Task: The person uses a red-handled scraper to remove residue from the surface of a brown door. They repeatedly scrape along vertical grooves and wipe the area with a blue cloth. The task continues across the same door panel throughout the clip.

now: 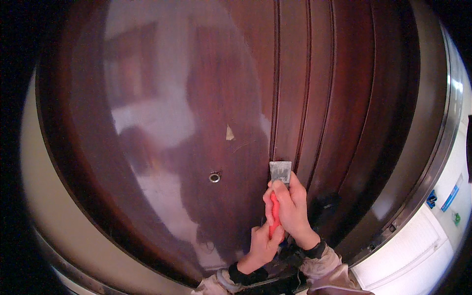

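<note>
Both hands are on a putty knife with a red handle [275,211]. My right hand [297,210] is wrapped around the upper handle, with its thumb at the base of the metal blade [280,170]. Below it, my left hand [262,244] grips the handle's lower end. The blade points up and lies over a vertical groove of the glossy dark red-brown door [236,92]; whether its edge touches the surface I cannot tell. Pale smears mark the blade. To its left, a round metal-rimmed peephole [214,177] sits in the door, with a small pale triangular patch [229,133] above.
Several vertical grooves run down the door's right half. A metal door frame [429,147] borders it on the right. Beyond, at lower right, are a white panel [405,247], a blue object [450,197] and a small green object [457,219]. A beige wall [55,177] curves along the left.
</note>
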{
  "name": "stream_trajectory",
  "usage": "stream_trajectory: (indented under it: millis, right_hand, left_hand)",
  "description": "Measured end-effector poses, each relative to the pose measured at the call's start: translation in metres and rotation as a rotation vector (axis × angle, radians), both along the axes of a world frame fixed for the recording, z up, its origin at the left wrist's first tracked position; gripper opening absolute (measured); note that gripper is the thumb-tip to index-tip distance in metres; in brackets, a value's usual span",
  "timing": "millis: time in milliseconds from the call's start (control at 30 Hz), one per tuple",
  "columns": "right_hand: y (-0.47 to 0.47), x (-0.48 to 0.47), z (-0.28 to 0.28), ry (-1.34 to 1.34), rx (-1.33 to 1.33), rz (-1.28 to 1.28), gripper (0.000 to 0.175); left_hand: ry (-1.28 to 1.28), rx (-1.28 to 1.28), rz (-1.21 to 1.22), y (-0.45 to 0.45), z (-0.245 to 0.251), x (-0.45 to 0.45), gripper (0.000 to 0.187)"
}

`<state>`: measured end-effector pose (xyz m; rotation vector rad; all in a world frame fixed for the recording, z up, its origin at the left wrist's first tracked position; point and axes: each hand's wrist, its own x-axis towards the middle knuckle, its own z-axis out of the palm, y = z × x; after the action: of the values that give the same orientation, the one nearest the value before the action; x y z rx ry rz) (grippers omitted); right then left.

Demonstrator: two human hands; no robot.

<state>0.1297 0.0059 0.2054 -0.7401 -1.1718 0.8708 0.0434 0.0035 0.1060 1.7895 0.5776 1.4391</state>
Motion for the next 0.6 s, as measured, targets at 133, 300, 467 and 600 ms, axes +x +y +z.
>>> stream_trajectory:
  millis: [133, 300, 467, 600]
  right_hand:
    - [0.002, 0.002, 0.001, 0.022, 0.021, 0.036, 0.013]
    - [0.002, 0.002, 0.006, -0.003, 0.011, 0.017, 0.013]
    - [0.000, 0.002, 0.010, -0.003, -0.001, 0.010, 0.015]
    - [-0.003, 0.002, 0.015, -0.072, -0.064, -0.035, 0.015]
  left_hand:
    - [-0.014, -0.012, 0.019, 0.004, 0.003, 0.002, 0.017]
    - [-0.014, -0.043, -0.003, 0.002, 0.010, 0.003, 0.016]
    - [0.027, -0.037, -0.048, -0.001, 0.015, -0.002, 0.015]
    - [-0.014, -0.028, -0.005, -0.004, 0.022, 0.000, 0.016]
